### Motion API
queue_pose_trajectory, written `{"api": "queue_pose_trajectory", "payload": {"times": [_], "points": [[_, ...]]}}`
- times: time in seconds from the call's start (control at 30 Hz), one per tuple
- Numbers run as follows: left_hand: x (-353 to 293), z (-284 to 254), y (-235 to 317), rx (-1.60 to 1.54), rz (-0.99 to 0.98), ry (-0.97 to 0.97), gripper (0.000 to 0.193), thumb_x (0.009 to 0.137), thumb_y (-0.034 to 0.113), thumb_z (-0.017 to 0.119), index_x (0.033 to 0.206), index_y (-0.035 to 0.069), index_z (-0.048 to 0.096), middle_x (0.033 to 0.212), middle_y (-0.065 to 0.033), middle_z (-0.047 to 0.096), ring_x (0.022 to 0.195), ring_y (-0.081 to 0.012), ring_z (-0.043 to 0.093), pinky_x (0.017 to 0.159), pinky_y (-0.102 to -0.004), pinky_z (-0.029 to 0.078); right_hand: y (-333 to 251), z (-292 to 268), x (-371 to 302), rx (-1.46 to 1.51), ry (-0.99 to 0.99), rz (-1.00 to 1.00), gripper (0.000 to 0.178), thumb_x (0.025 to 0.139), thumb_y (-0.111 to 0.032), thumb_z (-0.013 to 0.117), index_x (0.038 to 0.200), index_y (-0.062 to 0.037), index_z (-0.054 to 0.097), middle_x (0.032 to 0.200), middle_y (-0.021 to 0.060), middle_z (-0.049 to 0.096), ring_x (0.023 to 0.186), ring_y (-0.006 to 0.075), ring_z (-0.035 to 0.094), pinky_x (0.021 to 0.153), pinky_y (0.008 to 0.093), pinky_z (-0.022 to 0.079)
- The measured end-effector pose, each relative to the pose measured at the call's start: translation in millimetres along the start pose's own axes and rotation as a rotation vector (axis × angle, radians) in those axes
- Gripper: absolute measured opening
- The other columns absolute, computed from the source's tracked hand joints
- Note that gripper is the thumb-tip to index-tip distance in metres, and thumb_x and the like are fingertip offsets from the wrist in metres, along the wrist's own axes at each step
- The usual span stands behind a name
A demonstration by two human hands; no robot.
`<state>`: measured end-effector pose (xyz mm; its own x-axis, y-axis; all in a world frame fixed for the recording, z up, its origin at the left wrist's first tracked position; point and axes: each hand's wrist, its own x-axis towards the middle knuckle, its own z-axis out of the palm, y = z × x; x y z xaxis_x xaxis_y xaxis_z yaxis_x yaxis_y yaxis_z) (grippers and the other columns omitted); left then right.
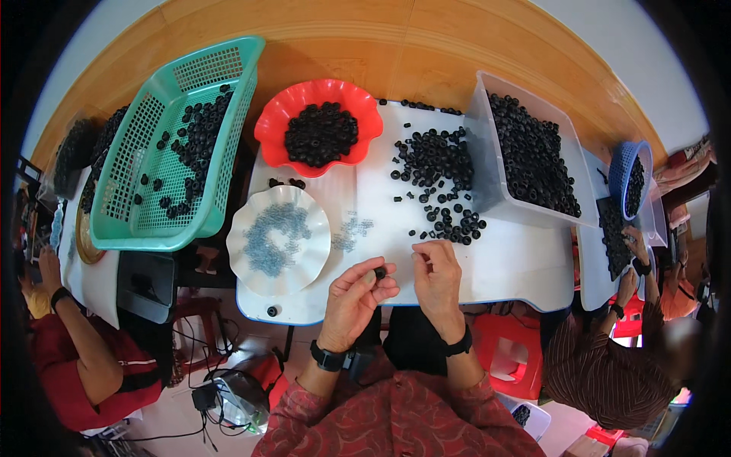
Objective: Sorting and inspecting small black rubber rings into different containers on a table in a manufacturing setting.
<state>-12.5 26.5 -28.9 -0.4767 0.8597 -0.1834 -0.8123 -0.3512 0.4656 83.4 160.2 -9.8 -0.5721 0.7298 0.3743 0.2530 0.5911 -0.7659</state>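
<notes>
Between the thumb and fingers of my left hand is a small round black part, held above the table's near edge. My right hand is just to the right, thumb and forefinger pinched together; whatever is between them is too small or hidden to make out. To the left of my hands stands a white scalloped plate with many tiny translucent blue-grey pieces. More such pieces are scattered on the white table beside it. Beyond my right hand lies a loose pile of black parts.
A red wavy bowl and a clear plastic bin hold black parts, as does a green basket at left. One stray part sits near the front edge. People work at both sides; a red stool stands below.
</notes>
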Motion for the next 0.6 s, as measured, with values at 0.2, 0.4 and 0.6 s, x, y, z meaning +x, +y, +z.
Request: {"api": "queue_pose_trajectory", "payload": {"times": [0.2,0.4,0.6], "points": [[-11.6,-6.3,4.8,0.021,0.054,0.009,0.027,0.097,0.005,0.052,0.123,-0.004,0.057,0.113,-0.0153,0.062,0.093,-0.0203,0.066,0.085,-0.0373,0.058,-17.0,22.2,1.0,0.062,-0.094,0.002,0.015,0.084,0.005,0.060,0.096,-0.0031,0.063,0.090,0.0127,0.058,0.071,0.0284,0.062,0.061,0.0348,0.050],[-18.7,-8.9,15.3,-0.019,0.064,0.033,0.028,0.098,0.007,0.052,0.123,-0.004,0.057,0.104,-0.0114,0.061,0.084,-0.0175,0.064,0.078,-0.0341,0.058,-31.1,34.9,10.2,-0.017,-0.160,-0.049,0.021,0.085,0.001,0.061,0.105,-0.0065,0.065,0.091,0.0121,0.056,0.073,0.0279,0.061,0.062,0.0356,0.050],[-21.3,-15.3,16.5,-0.044,0.073,0.025,0.028,0.099,0.009,0.052,0.124,-0.004,0.057,0.100,-0.0093,0.064,0.081,-0.0163,0.065,0.074,-0.0334,0.057,-46.0,40.1,16.3,-0.350,-0.379,-0.025,0.032,0.083,-0.005,0.061,0.115,-0.0112,0.064,0.093,0.0127,0.053,0.080,0.0287,0.058,0.062,0.0376,0.050]]}}
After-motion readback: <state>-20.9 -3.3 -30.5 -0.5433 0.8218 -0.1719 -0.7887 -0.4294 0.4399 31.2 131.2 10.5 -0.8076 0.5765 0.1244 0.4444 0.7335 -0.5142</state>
